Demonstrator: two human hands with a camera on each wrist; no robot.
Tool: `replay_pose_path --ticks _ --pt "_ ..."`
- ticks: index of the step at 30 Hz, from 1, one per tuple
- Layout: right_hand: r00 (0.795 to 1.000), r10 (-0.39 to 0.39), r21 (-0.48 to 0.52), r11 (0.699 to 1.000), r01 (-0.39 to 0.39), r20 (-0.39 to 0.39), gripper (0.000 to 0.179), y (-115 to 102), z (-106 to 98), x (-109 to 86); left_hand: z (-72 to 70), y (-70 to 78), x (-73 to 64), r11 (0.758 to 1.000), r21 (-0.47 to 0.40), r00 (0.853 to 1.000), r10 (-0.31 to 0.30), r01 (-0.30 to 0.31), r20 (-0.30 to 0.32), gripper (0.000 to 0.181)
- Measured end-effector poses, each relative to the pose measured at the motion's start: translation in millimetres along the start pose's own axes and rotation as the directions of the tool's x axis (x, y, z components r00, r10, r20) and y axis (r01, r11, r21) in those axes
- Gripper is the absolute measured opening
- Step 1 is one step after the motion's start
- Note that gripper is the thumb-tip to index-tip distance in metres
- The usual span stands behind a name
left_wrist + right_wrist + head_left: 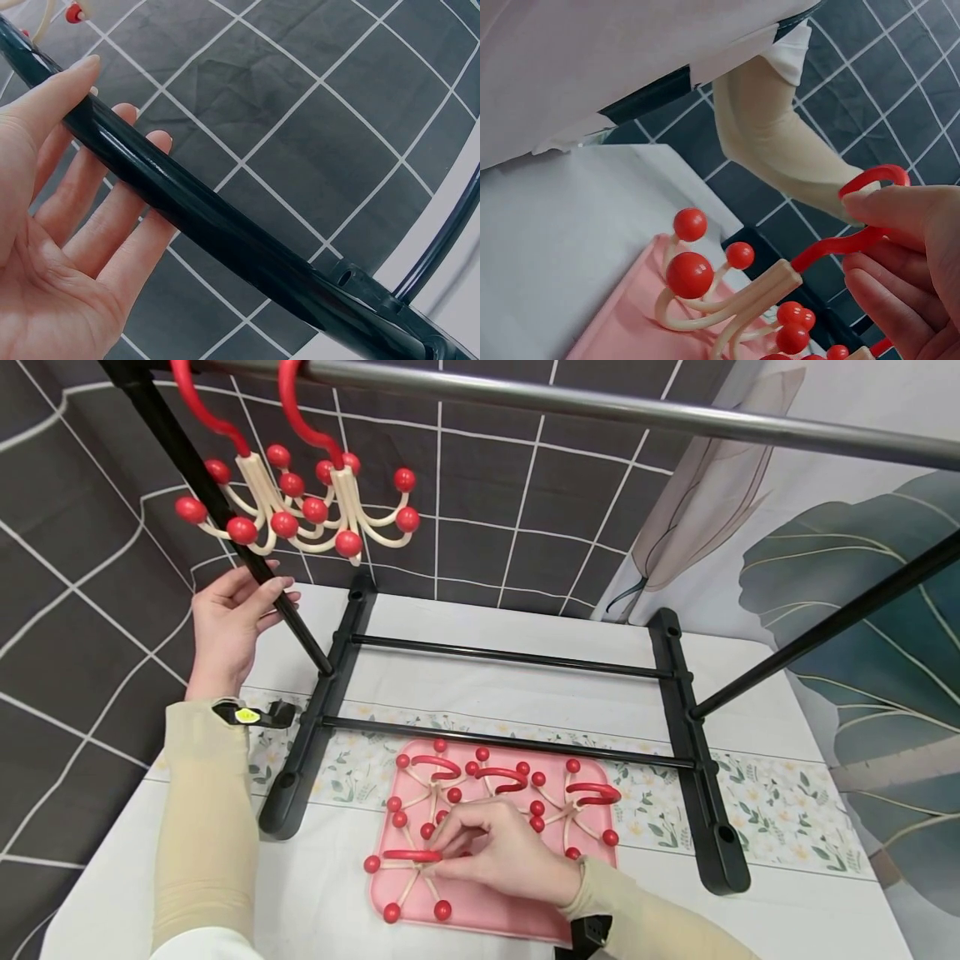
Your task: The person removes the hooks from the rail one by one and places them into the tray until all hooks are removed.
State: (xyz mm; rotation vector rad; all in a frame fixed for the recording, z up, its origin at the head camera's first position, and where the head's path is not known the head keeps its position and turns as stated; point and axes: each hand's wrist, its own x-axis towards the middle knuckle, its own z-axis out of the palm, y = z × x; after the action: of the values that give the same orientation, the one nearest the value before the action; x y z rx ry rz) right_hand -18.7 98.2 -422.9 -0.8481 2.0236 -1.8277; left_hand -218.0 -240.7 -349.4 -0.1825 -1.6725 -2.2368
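My left hand holds the rack's black left upright, thumb on the near side and fingers behind it. At the front left of the pink tray, my right hand pinches the red hook of a multi-arm hanger with cream prongs and red ball tips. That hanger is still in or just over the tray; contact underneath is hidden. Several similar hangers lie behind it, including one with a red hook at the right. Two more, a left hanger and a right hanger, hang from the metal rail.
The rack's black base has a left foot, a right foot and two crossbars, the nearer crossbar passing just behind the tray. A white table with a floral strip lies beneath. Dark tiled cloth stands behind.
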Motion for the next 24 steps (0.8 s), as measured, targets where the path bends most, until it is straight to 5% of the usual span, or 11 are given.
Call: replay_pose_path --ticks 4,15,24 --pt "1.000 -0.002 -0.007 1.000 0.002 0.001 0.019 -5.5 -3.5 0.2 -0.1 0.0 0.1 1.000 -0.003 1.000 0.000 0.000 0.002 0.031" --pt "0.979 -0.200 -0.134 0.972 0.194 -0.034 0.030 -44.2 -38.7 4.8 -0.1 -1.4 0.1 1.000 0.002 1.000 0.003 -0.003 0.007 0.035" --pt "0.918 -0.328 -0.269 0.926 0.266 -0.222 0.042 -77.4 -88.7 9.2 -0.1 -0.3 0.3 1.000 0.014 1.000 -0.003 0.003 0.002 0.034"
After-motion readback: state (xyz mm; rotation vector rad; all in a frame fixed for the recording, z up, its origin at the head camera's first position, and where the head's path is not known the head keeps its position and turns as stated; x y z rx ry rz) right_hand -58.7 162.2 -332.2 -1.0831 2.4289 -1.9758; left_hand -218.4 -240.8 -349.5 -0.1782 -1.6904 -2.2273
